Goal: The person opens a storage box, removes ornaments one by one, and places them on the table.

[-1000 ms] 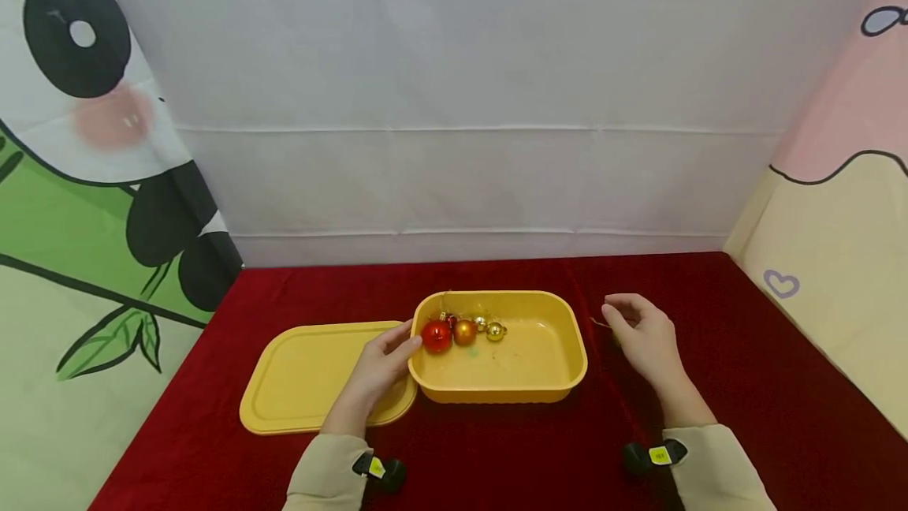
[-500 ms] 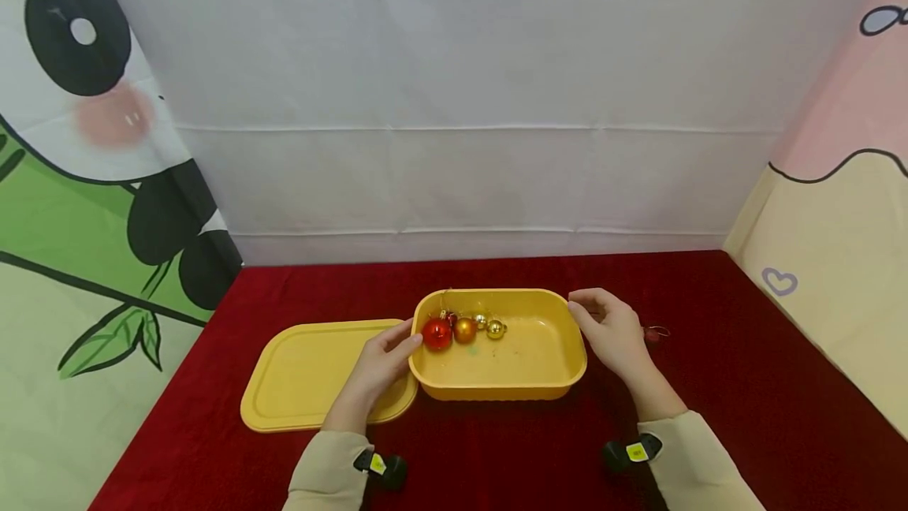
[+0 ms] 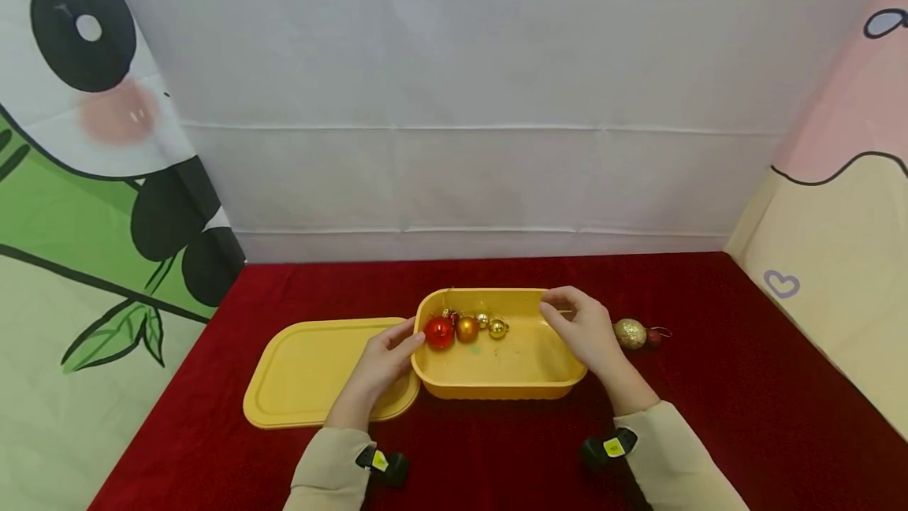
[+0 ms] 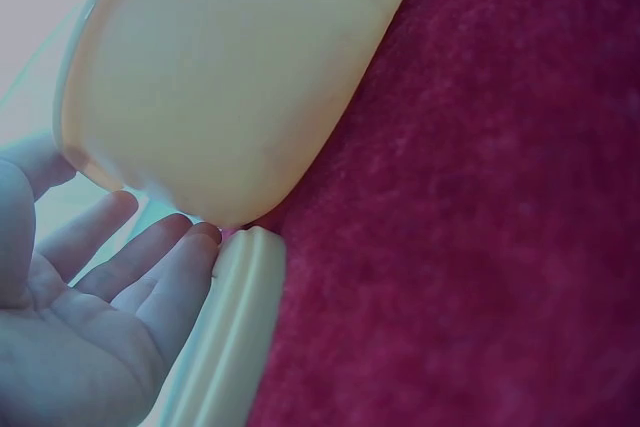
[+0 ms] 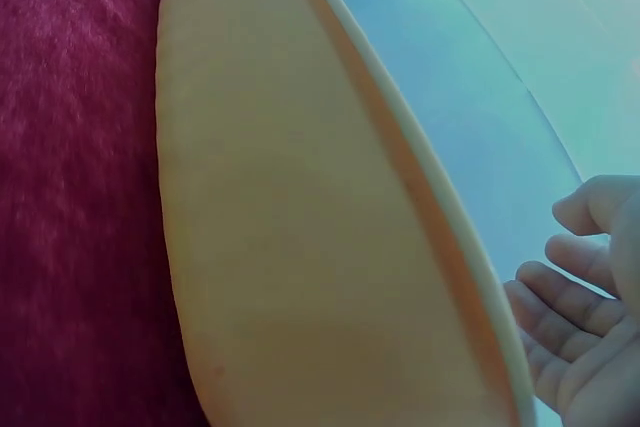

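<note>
A yellow tub (image 3: 500,386) stands mid-table on red cloth. Inside, along its far left, lie a red bauble (image 3: 438,333), an orange bauble (image 3: 466,329), a gold bauble (image 3: 497,329) and some smaller ones. My left hand (image 3: 383,357) rests with straight fingers against the tub's left end; the left wrist view shows its open palm (image 4: 90,327) beside the tub wall (image 4: 220,77). My right hand (image 3: 578,331) hovers over the tub's right end, and its fingers (image 5: 560,322) hang loosely curled with nothing visible in them. On the cloth just right of the tub lies a gold glitter bauble (image 3: 630,333).
The tub's yellow lid (image 3: 312,373) lies flat to the left, partly under my left hand. A small red bauble (image 3: 653,335) sits beside the glitter one. White sheet hangs behind, with printed cloth panels at both sides. The red cloth (image 3: 716,393) covers the table.
My right hand has moved left from the cloth to above the tub's right end, uncovering the gold glitter bauble on the cloth. The left hand has stayed put.
</note>
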### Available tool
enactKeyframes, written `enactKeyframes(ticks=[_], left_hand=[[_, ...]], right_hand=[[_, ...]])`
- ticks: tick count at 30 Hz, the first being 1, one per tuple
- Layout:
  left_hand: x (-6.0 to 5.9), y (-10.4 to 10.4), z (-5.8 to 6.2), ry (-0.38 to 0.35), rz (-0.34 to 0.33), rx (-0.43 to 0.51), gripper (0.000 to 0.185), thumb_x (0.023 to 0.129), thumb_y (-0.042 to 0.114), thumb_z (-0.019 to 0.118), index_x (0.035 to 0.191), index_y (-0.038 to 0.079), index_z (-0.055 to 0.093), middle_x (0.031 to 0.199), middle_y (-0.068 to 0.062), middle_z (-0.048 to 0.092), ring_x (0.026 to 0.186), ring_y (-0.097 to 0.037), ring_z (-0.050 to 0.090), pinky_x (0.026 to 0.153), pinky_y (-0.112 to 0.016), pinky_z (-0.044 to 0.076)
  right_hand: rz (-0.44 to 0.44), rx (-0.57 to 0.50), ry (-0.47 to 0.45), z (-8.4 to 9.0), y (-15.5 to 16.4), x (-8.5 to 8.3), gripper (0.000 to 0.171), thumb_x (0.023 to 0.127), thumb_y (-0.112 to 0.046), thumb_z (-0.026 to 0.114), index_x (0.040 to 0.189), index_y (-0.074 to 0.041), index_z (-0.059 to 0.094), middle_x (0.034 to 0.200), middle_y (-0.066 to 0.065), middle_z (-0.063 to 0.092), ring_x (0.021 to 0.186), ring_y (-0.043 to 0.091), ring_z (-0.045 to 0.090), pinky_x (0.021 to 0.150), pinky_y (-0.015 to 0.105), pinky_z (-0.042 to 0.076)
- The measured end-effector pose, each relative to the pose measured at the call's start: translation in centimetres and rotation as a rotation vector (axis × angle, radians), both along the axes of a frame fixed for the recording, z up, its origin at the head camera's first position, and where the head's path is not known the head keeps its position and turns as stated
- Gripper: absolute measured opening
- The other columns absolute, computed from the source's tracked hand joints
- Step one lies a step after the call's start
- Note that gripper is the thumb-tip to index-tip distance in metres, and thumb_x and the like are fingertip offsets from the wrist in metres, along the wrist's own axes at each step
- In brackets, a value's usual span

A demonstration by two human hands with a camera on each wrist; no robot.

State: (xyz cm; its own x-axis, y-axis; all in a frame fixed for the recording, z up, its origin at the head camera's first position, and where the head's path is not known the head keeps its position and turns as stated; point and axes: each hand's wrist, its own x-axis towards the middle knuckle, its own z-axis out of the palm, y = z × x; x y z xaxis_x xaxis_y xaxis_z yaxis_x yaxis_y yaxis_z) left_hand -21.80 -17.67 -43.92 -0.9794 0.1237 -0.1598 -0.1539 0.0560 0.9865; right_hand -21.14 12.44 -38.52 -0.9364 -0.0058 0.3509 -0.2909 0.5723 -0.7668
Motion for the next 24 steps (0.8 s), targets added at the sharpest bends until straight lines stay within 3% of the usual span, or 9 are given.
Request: enactKeyframes(ticks=[17, 24], left_hand=[[-0.3, 0.1, -0.3, 0.010, -0.005, 0.001, 0.053, 0.094, 0.023, 0.059, 0.142, 0.006, 0.043, 0.144, -0.020, 0.043, 0.122, -0.034, 0.053, 0.095, -0.038, 0.051], [-0.3, 0.0, -0.2, 0.007, -0.002, -0.012, 0.053, 0.094, 0.023, 0.060, 0.142, 0.007, 0.043, 0.144, -0.019, 0.042, 0.121, -0.034, 0.054, 0.095, -0.038, 0.050]], right_hand=[[0.118, 0.044, -0.108, -0.9, -3.2, -1.8, 0.025, 0.087, -0.014, 0.068, 0.107, 0.002, 0.065, 0.103, 0.016, 0.068, 0.097, 0.029, 0.064, 0.084, 0.039, 0.056], [0.138, 0.120, -0.148, -1.4, -4.2, -2.7, 0.029, 0.086, -0.018, 0.069, 0.109, 0.000, 0.064, 0.107, 0.014, 0.068, 0.098, 0.028, 0.065, 0.086, 0.040, 0.054]])
